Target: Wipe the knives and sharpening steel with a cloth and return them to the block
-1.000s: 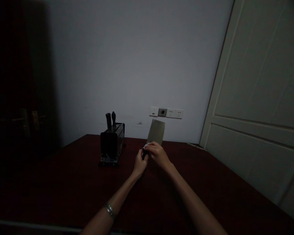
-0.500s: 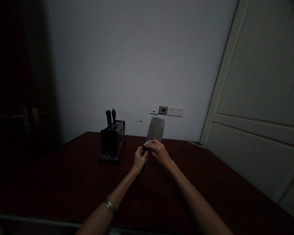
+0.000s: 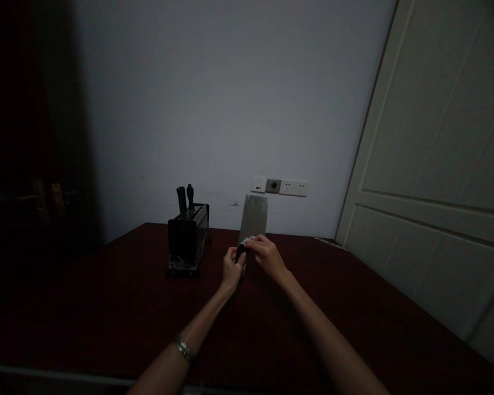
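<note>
My left hand [image 3: 231, 268] is closed round the dark handle of a cleaver, whose broad grey blade [image 3: 253, 218] stands upright above my hands. My right hand [image 3: 264, 254] pinches a small white cloth or tissue [image 3: 247, 241] against the base of the blade, just above the handle. Both hands meet over the dark red table [image 3: 119, 307], a little right of a black knife block [image 3: 187, 238] with two dark handles sticking out of its top.
A white wall with a strip of sockets [image 3: 279, 187] stands behind the table. A pale panelled door [image 3: 436, 181] fills the right side. The left side is in deep shadow, with a dim door handle [image 3: 45, 195].
The cleaver blade has tipped from leaning right to nearly upright and shifted a little left. My hands stay together at its base.
</note>
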Demonstrator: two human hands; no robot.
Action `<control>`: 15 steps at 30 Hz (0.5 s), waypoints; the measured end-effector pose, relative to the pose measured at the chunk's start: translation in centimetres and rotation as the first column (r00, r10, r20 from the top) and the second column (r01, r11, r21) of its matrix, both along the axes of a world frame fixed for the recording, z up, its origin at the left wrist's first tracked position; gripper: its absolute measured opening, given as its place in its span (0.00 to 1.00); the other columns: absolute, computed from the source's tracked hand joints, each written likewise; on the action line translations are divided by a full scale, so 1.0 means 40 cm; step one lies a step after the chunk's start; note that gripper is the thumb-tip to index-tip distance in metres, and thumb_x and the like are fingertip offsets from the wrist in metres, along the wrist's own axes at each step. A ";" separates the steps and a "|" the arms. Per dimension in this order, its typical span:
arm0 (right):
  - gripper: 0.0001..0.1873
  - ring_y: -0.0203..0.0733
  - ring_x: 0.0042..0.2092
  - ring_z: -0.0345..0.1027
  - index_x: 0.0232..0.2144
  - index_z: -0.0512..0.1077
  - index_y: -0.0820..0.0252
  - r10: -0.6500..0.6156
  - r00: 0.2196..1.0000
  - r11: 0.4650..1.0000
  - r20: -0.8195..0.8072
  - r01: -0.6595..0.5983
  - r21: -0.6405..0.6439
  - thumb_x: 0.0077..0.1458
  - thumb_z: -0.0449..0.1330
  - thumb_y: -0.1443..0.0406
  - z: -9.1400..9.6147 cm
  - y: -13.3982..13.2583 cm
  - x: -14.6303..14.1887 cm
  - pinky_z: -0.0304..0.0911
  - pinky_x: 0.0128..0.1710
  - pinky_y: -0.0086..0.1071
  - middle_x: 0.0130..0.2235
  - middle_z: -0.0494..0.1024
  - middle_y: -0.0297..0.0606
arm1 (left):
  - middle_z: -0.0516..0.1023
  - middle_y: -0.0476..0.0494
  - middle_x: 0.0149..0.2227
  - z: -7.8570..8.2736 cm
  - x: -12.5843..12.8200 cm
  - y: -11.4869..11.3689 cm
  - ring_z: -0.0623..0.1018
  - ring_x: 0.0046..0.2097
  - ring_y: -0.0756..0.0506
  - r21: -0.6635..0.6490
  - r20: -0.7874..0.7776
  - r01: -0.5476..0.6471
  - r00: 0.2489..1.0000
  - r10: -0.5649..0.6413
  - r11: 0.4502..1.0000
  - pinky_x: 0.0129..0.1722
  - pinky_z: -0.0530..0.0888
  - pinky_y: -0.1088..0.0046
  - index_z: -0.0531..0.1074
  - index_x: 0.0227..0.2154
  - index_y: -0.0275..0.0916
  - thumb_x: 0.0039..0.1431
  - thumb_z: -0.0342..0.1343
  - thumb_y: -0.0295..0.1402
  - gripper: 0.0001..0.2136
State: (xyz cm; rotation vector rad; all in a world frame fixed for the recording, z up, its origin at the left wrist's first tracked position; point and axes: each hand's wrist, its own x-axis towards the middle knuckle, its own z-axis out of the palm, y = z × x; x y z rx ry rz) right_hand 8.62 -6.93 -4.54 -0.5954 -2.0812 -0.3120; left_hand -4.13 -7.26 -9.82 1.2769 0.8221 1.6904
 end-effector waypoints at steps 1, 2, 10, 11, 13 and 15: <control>0.15 0.41 0.39 0.67 0.38 0.74 0.57 -0.005 1.000 1.000 0.002 0.005 0.001 0.50 0.55 0.75 -0.003 0.001 -0.006 0.65 0.38 0.34 0.35 0.77 0.39 | 0.63 0.58 0.17 -0.001 -0.001 0.001 0.62 0.15 0.56 0.010 -0.010 -0.012 1.000 0.012 1.000 0.12 0.58 0.82 0.59 0.29 0.38 0.44 0.56 0.42 0.16; 0.14 0.41 0.39 0.67 0.37 0.74 0.57 -0.011 1.000 1.000 0.010 0.011 0.002 0.50 0.55 0.75 -0.005 0.002 -0.012 0.65 0.38 0.34 0.34 0.77 0.39 | 0.63 0.59 0.17 -0.002 -0.003 0.002 0.61 0.14 0.56 0.017 -0.021 -0.020 1.000 0.020 1.000 0.12 0.58 0.82 0.59 0.29 0.39 0.45 0.56 0.42 0.15; 0.08 0.42 0.37 0.66 0.33 0.74 0.60 -0.080 0.961 0.995 0.263 0.059 0.085 0.52 0.56 0.72 0.034 -0.003 -0.046 0.63 0.35 0.32 0.30 0.76 0.41 | 0.62 0.59 0.15 -0.006 -0.002 -0.003 0.61 0.14 0.56 0.030 -0.069 -0.011 0.998 0.013 0.999 0.13 0.57 0.82 0.60 0.29 0.38 0.45 0.56 0.39 0.13; 0.07 0.42 0.37 0.66 0.32 0.74 0.60 -0.083 0.948 0.993 0.306 0.054 0.104 0.52 0.57 0.72 0.038 -0.002 -0.053 0.63 0.36 0.32 0.30 0.76 0.41 | 0.62 0.59 0.15 -0.006 0.001 -0.004 0.61 0.14 0.56 0.023 -0.060 -0.001 0.998 0.003 1.000 0.13 0.57 0.81 0.61 0.29 0.38 0.45 0.56 0.39 0.13; 0.05 0.42 0.36 0.66 0.30 0.74 0.60 -0.067 0.924 0.992 0.376 0.022 0.124 0.52 0.58 0.71 0.043 0.004 -0.068 0.63 0.36 0.32 0.30 0.76 0.41 | 0.62 0.58 0.15 -0.003 0.009 -0.007 0.61 0.13 0.55 -0.008 -0.015 0.006 1.000 -0.006 1.000 0.13 0.58 0.80 0.61 0.29 0.38 0.43 0.57 0.39 0.13; 0.05 0.42 0.37 0.67 0.30 0.74 0.60 -0.022 0.929 0.995 0.369 -0.017 0.103 0.51 0.58 0.71 0.044 0.011 -0.075 0.63 0.37 0.32 0.30 0.76 0.40 | 0.62 0.58 0.14 0.003 0.014 -0.011 0.61 0.13 0.55 -0.046 0.043 0.011 0.999 -0.009 0.999 0.14 0.59 0.80 0.61 0.28 0.38 0.42 0.56 0.38 0.13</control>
